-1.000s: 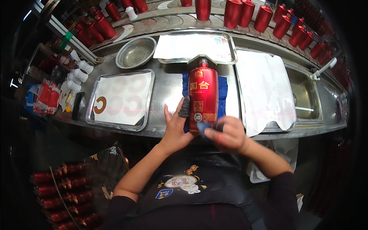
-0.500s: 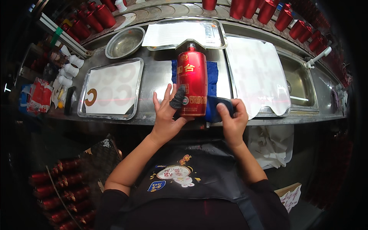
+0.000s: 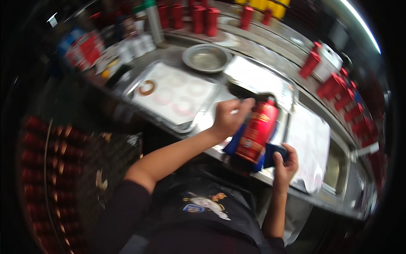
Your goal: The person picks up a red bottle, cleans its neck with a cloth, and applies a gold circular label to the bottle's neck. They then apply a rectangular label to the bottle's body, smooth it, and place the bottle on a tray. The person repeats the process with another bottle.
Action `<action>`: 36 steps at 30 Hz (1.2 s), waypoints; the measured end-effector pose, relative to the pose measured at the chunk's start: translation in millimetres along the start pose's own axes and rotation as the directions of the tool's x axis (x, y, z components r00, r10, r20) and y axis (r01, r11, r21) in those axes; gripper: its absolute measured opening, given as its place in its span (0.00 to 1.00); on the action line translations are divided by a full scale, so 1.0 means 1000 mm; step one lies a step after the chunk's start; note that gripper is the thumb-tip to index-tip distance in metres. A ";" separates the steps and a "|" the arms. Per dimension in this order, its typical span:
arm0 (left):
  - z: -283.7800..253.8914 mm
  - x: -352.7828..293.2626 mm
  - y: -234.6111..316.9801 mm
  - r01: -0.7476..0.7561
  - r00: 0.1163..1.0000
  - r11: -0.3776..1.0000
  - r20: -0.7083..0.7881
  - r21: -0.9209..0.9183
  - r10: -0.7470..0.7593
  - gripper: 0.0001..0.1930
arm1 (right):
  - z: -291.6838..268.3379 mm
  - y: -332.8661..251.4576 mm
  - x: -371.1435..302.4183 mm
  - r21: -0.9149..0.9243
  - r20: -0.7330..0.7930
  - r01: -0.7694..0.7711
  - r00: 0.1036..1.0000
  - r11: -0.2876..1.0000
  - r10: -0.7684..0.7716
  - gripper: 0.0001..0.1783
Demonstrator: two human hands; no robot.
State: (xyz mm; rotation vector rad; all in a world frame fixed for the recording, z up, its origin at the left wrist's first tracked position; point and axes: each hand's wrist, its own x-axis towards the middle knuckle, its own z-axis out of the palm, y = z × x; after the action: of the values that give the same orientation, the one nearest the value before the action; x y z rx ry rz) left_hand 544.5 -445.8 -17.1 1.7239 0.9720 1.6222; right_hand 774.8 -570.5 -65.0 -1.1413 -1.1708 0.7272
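A red bottle [image 3: 259, 129] with gold lettering lies at a tilt over a blue cloth [image 3: 231, 146], its neck pointing away from me. Beside the bottle's upper left side is my left hand [image 3: 228, 117], blurred, with its fingers curled together. Whether they hold anything small cannot be made out. My right hand [image 3: 286, 167] is closed on a dark blue flat pad [image 3: 272, 155], thumb on top, close to the bottle's lower right side. A brown C-shaped label [image 3: 147, 87] rests on the white sheet in the left tray [image 3: 184, 127].
Behind stands a round metal bowl [image 3: 207, 58], with a sheet-covered tray [image 3: 259, 76] next to it. To the right are another white sheet [image 3: 308, 146], a sink [image 3: 334, 169] and a tap [image 3: 366, 150]. Red bottles [image 3: 198, 19] line the back; more are stacked at lower left [image 3: 40, 173].
The view has turned to the left. My left hand has gone from the bottle's lower left side toward its neck, fingers now curled. My right hand still grips the pad.
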 end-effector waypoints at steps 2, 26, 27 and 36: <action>0.022 0.033 -0.006 0.127 0.986 0.988 -0.098 -0.087 -0.135 0.23 | -0.006 0.020 0.020 -0.195 0.050 0.024 0.999 0.981 -0.014 0.21; -0.197 0.002 0.046 0.368 0.901 0.913 0.313 -0.177 -0.302 0.13 | 0.106 -0.123 -0.018 -0.367 0.768 0.552 0.634 0.748 -0.091 0.57; -0.241 -0.025 0.070 0.335 0.926 0.941 0.202 -0.046 -0.320 0.12 | 0.126 -0.127 -0.013 -0.328 0.848 0.584 0.529 0.742 -0.041 0.57; -0.403 -0.276 0.214 0.708 0.678 0.108 -0.715 0.697 0.172 0.13 | 0.200 -0.133 0.019 -0.312 0.918 0.431 0.367 0.847 0.151 0.51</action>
State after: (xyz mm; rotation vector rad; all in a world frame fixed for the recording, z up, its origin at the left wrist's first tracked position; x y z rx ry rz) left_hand 170.6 -822.5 37.6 1.1932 3.1575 1.2301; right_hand 574.3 -534.0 63.2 -0.9802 -2.5797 0.9878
